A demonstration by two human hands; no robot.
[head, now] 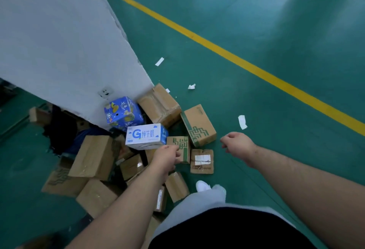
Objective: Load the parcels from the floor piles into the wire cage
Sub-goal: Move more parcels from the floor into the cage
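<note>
Pickup step, seemingly: left hand (167, 155), loosely curled and empty, hovering over parcels (94, 155) below and left of it; right hand (237, 142), slack and empty, just right of green-printed carton (198, 125). Next: gripping one. No wire cage in view.

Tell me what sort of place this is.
Probably a warehouse or parcel depot: a green painted floor with a yellow lane line, a heap of cardboard parcels against a white wall, and torn label scraps lying about.
</note>
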